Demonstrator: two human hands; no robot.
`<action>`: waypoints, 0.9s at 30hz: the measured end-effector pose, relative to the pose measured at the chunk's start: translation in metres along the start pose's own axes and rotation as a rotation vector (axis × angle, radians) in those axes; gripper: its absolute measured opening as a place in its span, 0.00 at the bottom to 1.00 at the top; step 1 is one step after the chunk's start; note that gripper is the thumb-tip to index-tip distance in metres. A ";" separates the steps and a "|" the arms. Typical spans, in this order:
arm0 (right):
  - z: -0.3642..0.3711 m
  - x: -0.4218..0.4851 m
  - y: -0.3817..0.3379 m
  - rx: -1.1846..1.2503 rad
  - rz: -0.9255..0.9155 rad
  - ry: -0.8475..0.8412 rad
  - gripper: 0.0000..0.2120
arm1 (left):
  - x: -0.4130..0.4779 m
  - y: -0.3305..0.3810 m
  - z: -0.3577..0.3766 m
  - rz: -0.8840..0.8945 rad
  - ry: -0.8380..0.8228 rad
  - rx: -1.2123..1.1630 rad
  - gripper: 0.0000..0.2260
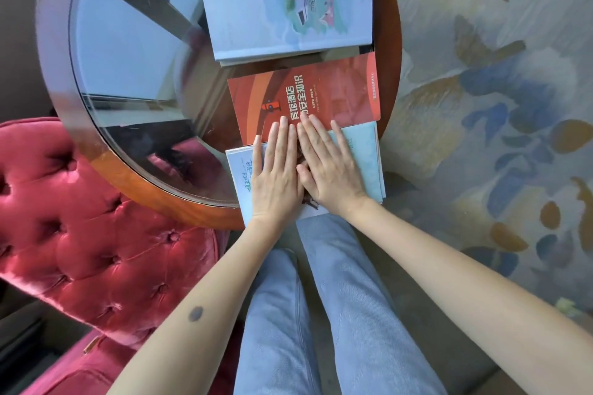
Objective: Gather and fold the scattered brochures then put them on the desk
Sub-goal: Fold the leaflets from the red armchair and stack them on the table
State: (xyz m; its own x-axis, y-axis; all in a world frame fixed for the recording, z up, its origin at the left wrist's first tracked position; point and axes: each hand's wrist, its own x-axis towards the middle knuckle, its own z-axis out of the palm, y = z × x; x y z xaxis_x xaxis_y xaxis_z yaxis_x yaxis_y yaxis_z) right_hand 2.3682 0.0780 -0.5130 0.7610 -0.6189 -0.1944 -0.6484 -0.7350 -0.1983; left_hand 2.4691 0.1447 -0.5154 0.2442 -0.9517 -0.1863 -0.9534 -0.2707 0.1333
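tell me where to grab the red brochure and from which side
On the red brochure, likely the right short edge, from the right. It lies flat on the table, and that end is free; the left hand, right hand and pale brochure crowd its near edge, the big booklet its far one.

Three brochures (288, 0) (321, 90) (362, 154), two hands (277, 170) (330, 170), one table (167, 202)

A round wooden table with a glass top (179, 207) stands on a pale grey carpet patterned with blue and ochre leaf shapes (487, 125). The glass mirrors bright daylight crossed by dark bars. Just beside the table, at its near left edge, sits a red velvet armchair with button-tufted upholstery (83, 234), its sheen catching the light.
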 end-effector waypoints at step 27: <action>-0.017 -0.031 0.054 0.271 0.182 0.140 0.25 | -0.012 -0.049 -0.008 -0.165 -0.055 -0.100 0.25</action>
State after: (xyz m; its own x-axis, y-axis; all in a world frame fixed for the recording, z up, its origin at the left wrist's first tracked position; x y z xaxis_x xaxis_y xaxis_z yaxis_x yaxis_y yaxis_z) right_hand 2.3099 0.0530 -0.5017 0.6161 -0.7785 -0.1202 -0.7409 -0.5209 -0.4238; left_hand 2.5142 0.1679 -0.5115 0.3835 -0.8844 -0.2662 -0.8779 -0.4385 0.1922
